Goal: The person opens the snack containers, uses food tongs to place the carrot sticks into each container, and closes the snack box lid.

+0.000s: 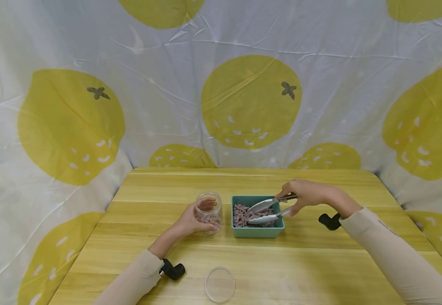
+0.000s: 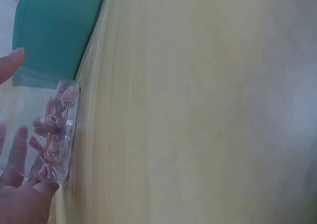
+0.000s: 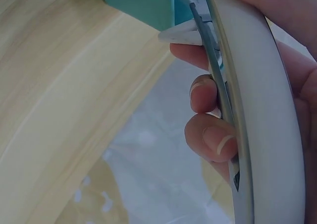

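A clear jar [image 1: 210, 215] stands on the table with small purplish-brown pieces [image 2: 52, 127] at its bottom. My left hand [image 1: 188, 223] holds it from the left, thumb in front and fingers curled round the back. To its right is a teal rectangular box [image 1: 258, 233] containing many similar pieces [image 1: 240, 217]. My right hand [image 1: 305, 193] grips metal tongs [image 3: 262, 105] by their handles over the box's right side. The two tong arms are spread apart, their tips down among the pieces; whether anything lies between them cannot be made out.
A round transparent lid [image 1: 220, 284] lies on the wooden table [image 1: 282, 271] near the front, below the box. Behind and at both sides hangs a white cloth [image 1: 160, 97] with yellow fruit prints. Each wrist carries a black camera mount [image 1: 173, 270].
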The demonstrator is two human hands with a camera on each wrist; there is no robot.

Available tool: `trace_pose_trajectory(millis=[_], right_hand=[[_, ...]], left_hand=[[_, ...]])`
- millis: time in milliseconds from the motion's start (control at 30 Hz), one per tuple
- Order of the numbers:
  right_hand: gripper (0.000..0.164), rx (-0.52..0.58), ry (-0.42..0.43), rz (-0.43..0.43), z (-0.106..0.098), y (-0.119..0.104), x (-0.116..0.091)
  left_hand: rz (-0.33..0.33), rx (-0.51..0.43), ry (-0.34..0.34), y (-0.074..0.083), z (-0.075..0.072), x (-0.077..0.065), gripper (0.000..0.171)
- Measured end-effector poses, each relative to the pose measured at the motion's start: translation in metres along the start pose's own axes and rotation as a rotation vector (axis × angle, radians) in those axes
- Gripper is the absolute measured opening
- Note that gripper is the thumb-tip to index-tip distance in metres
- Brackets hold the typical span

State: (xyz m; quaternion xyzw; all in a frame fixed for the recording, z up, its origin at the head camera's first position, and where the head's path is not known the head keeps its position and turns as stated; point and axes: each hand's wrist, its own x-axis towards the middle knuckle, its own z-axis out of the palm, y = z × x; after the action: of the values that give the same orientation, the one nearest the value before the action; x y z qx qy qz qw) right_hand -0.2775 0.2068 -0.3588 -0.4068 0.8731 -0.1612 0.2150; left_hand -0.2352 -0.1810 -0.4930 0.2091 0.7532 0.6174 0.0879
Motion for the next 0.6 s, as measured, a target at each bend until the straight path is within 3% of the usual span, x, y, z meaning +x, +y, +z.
trace_pose_trajectory(millis=[600], right_hand=[[0.049, -0.042, 0.023, -0.088, -0.0027, 0.0008, -0.0024]], left_hand=[[0.004, -0.004, 0.002, 0.0003, 0.0003, -0.0009, 0.079]])
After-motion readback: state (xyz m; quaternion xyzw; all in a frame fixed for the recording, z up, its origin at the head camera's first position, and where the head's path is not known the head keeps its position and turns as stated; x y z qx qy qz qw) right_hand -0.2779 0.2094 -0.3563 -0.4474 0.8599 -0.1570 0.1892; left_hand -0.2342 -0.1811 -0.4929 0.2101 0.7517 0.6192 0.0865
